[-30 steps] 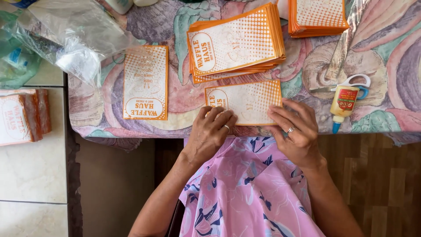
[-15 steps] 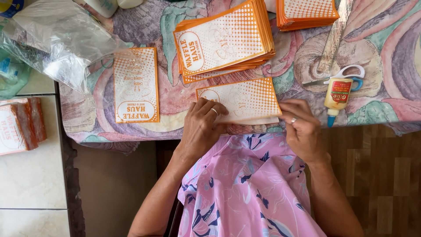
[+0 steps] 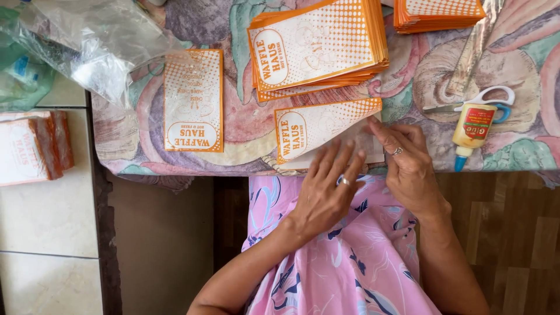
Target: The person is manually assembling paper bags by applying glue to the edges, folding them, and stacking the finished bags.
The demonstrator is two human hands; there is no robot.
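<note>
Lifted off the paper bag [image 3: 318, 125], left hand [image 3: 326, 195] hovers, fingers spread.

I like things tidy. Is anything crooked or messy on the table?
Yes. The top stack of orange paper bags is tilted and fanned unevenly. The glue bottle lies on its side beside the scissors. Nothing looks spilled or torn.

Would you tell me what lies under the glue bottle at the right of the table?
Under the glue bottle lie white-handled scissors on the patterned tablecloth. One handle loop shows above the bottle; the bottle covers the rest of the handles.
</note>
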